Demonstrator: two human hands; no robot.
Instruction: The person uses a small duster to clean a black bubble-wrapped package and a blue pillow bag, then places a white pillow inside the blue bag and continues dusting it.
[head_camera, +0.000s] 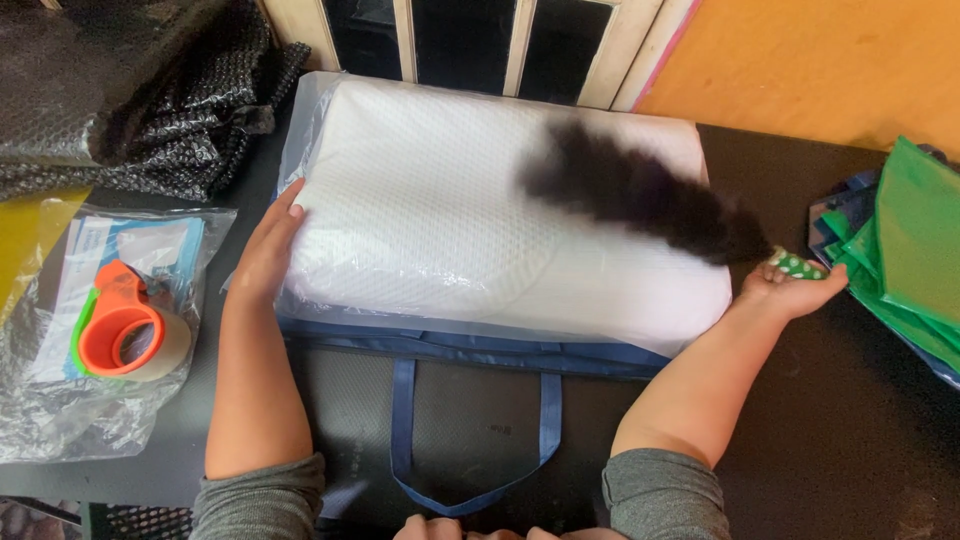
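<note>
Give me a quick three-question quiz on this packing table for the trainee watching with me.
1. True or false: the left hand lies flat on the left end of the white pillow in its clear plastic wrap.
2. Which thing lies left of the pillow on a clear plastic bag? A) scissors B) an orange tape dispenser C) a stapler
3. What does the pillow rest on?

Key
1. True; the fingers lie flat along the pillow's left edge.
2. B.
3. A grey bag with blue handles, lying flat on the dark table. The right hand is at the pillow's right end, beside green bags.
</note>
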